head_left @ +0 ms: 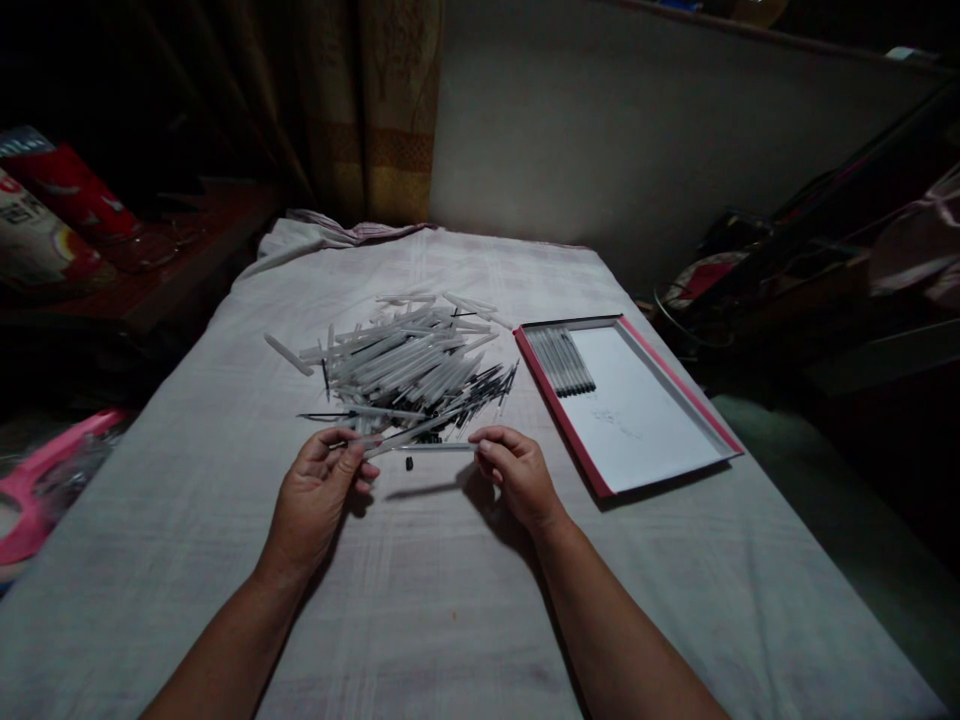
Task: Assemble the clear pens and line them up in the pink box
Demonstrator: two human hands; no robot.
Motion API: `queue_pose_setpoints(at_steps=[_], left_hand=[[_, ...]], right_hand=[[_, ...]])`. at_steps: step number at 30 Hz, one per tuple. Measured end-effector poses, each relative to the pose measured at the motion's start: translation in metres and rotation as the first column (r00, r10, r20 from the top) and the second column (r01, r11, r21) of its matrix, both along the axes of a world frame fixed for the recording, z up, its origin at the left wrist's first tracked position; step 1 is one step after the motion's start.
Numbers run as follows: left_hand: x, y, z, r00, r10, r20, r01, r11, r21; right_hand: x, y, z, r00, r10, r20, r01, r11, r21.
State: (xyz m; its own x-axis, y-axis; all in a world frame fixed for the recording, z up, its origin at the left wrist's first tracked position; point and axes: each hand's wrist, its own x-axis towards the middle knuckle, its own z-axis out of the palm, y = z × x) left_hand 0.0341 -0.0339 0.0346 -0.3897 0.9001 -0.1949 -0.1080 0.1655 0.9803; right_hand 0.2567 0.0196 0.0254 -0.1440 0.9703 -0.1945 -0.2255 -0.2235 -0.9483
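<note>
My left hand [319, 490] is closed, thumb against fingers, on the left end of a thin, clear pen [435, 447]. My right hand [519, 478] pinches the same pen at its right end, so it lies level between both hands, just above the cloth. Whether a refill is inside it is too fine to tell. Right behind the hands spreads a loose pile of translucent pen barrels [397, 360]. Dark-tipped refills [484, 393] lie at the pile's right front. A small black cap [409, 464] rests on the cloth below the held pen.
To the right is a shallow red-edged box lid [660, 420] with a row of black-ended pens [562, 362] along its left side. A pale checked cloth [420, 620] covers the table. A pink plastic handle [45, 480] stands beyond the left edge; a curtain [397, 110] hangs behind.
</note>
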Motion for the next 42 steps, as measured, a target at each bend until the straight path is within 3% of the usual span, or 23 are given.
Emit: queue_pose_setpoints(at_steps=[12, 26, 32, 36, 39, 42], left_hand=[[0.005, -0.003, -0.001, 0.998, -0.061, 0.026, 0.062, 0.997, -0.038], [0.006, -0.003, 0.001, 0.996, -0.090, 0.028, 0.092, 0.994, -0.066], [0.008, -0.004, -0.006, 0.982, -0.185, -0.020, 0.182, 0.975, -0.124], [0.009, -0.007, -0.013, 0.940, -0.307, -0.146, 0.298, 0.951, -0.082], [0.011, -0.008, -0.015, 0.874, -0.413, -0.258, 0.405, 0.910, -0.087], [0.013, -0.007, -0.012, 0.860, -0.448, -0.245, 0.435, 0.894, -0.107]], right_hand=[[-0.005, -0.003, 0.008, 0.996, 0.018, 0.087, -0.015, 0.999, -0.042], [-0.002, -0.003, 0.002, 0.992, 0.038, 0.120, -0.037, 0.999, -0.007], [0.013, 0.000, 0.003, 0.947, 0.253, 0.197, -0.252, 0.967, -0.032], [0.027, 0.003, 0.006, 0.904, 0.337, 0.262, -0.336, 0.940, -0.049], [0.034, 0.003, 0.006, 0.848, 0.441, 0.293, -0.439, 0.895, -0.077], [0.033, 0.001, 0.005, 0.776, 0.532, 0.339, -0.551, 0.833, -0.046]])
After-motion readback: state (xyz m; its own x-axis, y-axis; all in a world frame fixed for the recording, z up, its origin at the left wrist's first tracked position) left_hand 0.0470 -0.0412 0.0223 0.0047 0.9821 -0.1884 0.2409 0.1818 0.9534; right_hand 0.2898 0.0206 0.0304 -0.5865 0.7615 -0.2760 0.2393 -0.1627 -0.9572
